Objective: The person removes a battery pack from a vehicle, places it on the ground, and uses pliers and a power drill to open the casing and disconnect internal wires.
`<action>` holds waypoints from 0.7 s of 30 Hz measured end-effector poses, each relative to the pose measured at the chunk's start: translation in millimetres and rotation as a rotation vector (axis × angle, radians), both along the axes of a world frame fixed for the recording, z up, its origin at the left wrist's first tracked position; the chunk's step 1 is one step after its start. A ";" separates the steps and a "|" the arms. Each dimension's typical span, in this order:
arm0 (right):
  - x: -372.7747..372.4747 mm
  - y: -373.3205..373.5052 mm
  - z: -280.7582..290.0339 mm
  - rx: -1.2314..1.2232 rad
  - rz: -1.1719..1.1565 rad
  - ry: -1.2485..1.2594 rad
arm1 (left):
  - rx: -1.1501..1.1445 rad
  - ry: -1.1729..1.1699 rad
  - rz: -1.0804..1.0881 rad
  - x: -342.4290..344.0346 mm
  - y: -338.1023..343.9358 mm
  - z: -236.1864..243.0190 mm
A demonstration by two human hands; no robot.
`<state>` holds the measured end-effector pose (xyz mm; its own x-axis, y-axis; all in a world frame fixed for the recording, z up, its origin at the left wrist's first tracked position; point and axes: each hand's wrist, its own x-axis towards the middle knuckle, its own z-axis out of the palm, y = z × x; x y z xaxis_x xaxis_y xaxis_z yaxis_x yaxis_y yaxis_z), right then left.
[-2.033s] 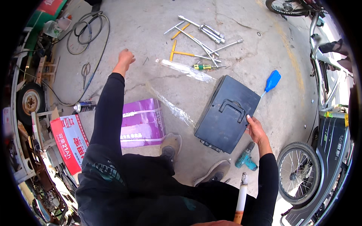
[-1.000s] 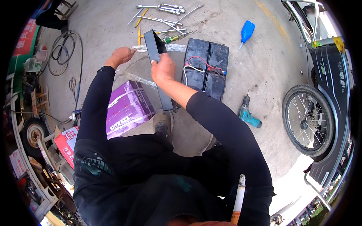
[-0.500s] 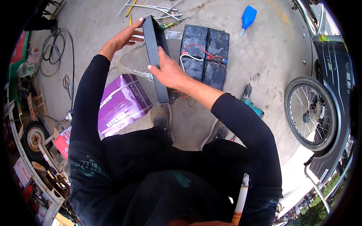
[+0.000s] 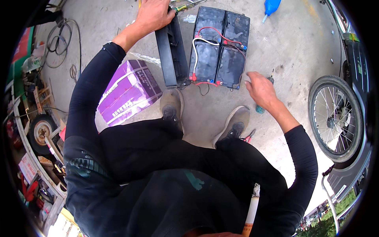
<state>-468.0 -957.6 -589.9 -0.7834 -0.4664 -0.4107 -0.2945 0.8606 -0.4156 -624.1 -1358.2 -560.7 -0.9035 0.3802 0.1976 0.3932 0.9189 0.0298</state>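
Note:
My left hand (image 4: 154,15) grips the upper end of a black case (image 4: 167,59), which lies open beside several dark batteries (image 4: 205,59) joined by red and white wires. My right hand (image 4: 261,89) is open and empty, fingers loosely bent, just right of the batteries. It partly covers a teal cordless drill (image 4: 260,108). A green-and-yellow screwdriver (image 4: 181,8) lies beyond the case.
A strapped purple box (image 4: 124,94) sits left of my shoes. A blue bottle (image 4: 271,5) lies at top right. Hoses (image 4: 59,41) coil at left; a spoked wheel (image 4: 333,118) stands at right. Red-handled pliers (image 4: 248,138) lie by my right shoe. A cigarette (image 4: 251,209) shows low in view.
The case has been taken from over the batteries to their left. My left hand has closed on its far end; my right hand has let go and moved right.

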 end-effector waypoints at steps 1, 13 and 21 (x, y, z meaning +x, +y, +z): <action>9.9 29.1 -6.9 0.131 -0.014 0.022 | -0.012 -0.012 -0.078 3.2 9.7 0.0; 122.2 156.9 -129.3 0.339 -0.198 0.276 | -0.153 -0.583 -0.420 52.7 110.3 40.8; 107.0 176.0 -127.4 0.120 -0.243 0.061 | -0.208 -1.127 -0.361 136.3 106.4 62.8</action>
